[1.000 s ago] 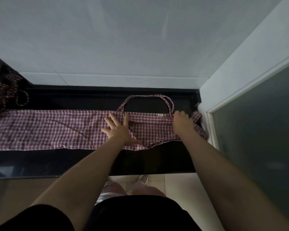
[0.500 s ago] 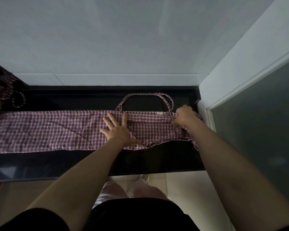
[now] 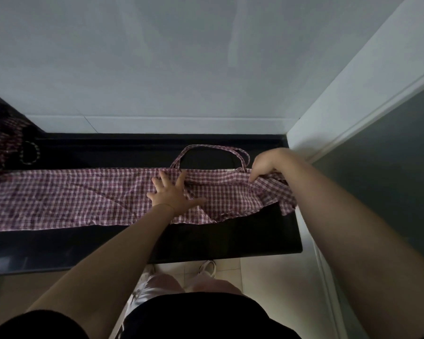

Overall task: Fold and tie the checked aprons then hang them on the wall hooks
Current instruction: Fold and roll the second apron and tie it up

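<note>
Your apron (image 3: 71, 199) lies lengthwise left-to-right on the counter (image 3: 230, 241), your left hand (image 3: 174, 194) spread flat mid-cloth, your right hand (image 3: 267, 163) pinching its right end, nearer the fold.

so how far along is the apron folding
Early. Done: the checked apron lies as a long folded strip on the black counter. In hand: left hand presses it flat while right hand pinches the bib corner by the neck loop. Left: further folds, tying, hanging; another checked bundle waits far left.
</note>
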`<state>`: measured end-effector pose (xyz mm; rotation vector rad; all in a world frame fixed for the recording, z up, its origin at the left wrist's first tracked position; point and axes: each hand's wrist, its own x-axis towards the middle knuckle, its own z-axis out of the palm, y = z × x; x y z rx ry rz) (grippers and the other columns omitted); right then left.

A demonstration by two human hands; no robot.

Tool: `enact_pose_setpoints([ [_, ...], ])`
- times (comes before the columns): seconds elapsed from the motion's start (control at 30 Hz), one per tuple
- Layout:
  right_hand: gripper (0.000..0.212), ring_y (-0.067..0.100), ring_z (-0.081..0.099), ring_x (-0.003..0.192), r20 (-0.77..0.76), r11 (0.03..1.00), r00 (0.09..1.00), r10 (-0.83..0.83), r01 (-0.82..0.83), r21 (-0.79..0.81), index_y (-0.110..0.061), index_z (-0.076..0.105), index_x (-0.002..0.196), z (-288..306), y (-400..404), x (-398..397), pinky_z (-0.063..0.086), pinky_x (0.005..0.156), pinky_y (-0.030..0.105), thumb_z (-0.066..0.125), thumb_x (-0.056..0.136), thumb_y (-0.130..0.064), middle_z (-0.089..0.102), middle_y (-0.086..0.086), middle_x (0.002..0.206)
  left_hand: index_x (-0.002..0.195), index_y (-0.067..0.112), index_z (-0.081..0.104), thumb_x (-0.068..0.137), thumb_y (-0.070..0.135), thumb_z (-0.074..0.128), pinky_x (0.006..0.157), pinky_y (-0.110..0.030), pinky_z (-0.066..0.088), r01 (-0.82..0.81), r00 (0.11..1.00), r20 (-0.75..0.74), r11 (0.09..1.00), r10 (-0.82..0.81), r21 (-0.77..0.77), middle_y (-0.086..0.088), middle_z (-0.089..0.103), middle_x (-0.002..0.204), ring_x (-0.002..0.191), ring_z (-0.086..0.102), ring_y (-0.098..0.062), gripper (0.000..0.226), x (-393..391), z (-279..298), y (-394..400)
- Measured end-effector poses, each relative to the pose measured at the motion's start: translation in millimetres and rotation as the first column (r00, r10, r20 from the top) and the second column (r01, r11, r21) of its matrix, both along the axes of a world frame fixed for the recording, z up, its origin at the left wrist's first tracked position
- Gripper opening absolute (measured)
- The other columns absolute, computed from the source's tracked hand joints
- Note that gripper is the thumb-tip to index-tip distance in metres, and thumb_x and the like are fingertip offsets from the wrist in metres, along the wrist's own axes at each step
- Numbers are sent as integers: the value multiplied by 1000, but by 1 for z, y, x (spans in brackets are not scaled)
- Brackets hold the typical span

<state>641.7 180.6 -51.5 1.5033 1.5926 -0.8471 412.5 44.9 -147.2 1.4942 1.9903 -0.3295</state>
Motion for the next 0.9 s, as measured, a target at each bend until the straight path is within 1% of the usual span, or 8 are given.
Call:
enact_pose_setpoints([
  [0.07, 52, 19, 59, 85, 4, 1000, 1000, 2, -2, -17, -12, 53, 137, 10, -5, -31, 51, 70, 32, 63, 93, -38, 56, 2, 108, 154, 38, 16, 80, 83, 43, 110, -66, 25, -126, 986, 120, 990, 119, 60, -17, 6, 163, 147, 9, -45, 91, -11, 8, 4],
  [0.17, 47, 25, 62, 101, -88, 991, 990, -112, 104, -89, -11, 53, 138, 10, -18, -78, 54, 85, 40, 59, 96, -31, 60, 8, 118, 132, 25, 57, 94, 59, 48, 93, -43, 46, -346, 900, 350, 914, 260, 211, -12, 46, 137, 121, 48, -28, 52, -20, 23, 4],
  [0.23, 42, 30, 64, 104, -207, 917, 898, -387, 352, -188, -6, 52, 137, -5, -27, -102, 54, 91, 45, 57, 99, -25, 63, 15, 118, 108, 15, 67, 98, 54, 44, 73, -30, 48, -548, 668, 624, 835, 404, 45, -8, 62, 104, 88, 59, -17, 46, -21, 36, 3],
  [0.33, 45, 38, 67, 102, -268, 670, 617, -740, 639, -377, -3, 41, 145, -19, -42, -125, 60, 78, 46, 48, 104, -21, 61, 25, 122, 109, 13, 64, 87, 73, 49, 88, -38, 53, -591, 184, 708, 652, 682, -474, -11, 69, 98, 91, 66, -23, 66, -30, 36, 2],
  [0.43, 36, 32, 72, 97, -345, 646, 548, -762, 683, -340, 2, 50, 136, -24, -48, -124, 62, 78, 39, 45, 104, -14, 67, 23, 116, 122, 14, 60, 63, 75, 72, 101, -47, 50, -560, 333, 670, 711, 664, -426, -10, 68, 118, 108, 65, -26, 86, -40, 22, -3],
  [0.63, 30, 25, 70, 84, -339, 791, 740, -581, 611, -23, -1, 58, 124, -43, -61, -92, 60, 72, 34, 45, 104, -19, 68, 14, 99, 129, 15, 53, 76, 23, 83, 93, -34, 49, -324, 753, 537, 925, 380, -201, -2, 57, 120, 111, 55, -22, 62, -32, 15, -6],
  [0.8, 43, 24, 62, 100, -284, 823, 783, -553, 567, -38, -12, 43, 143, -69, -79, -73, 57, 83, 38, 49, 101, -20, 58, 11, 123, 103, 20, 61, 86, 15, 70, 80, -29, 49, -306, 796, 514, 945, 320, -115, 2, 58, 97, 87, 55, -13, 20, -49, 33, 17],
  [0.9, 43, 26, 62, 102, -328, 840, 799, -504, 541, 27, -14, 42, 143, -81, -86, -69, 58, 84, 38, 48, 100, -18, 56, 12, 127, 115, 16, 64, 92, 22, 64, 85, -37, 55, -213, 939, 271, 977, 212, -27, -4, 62, 102, 90, 61, -19, 24, -72, 42, 29],
])
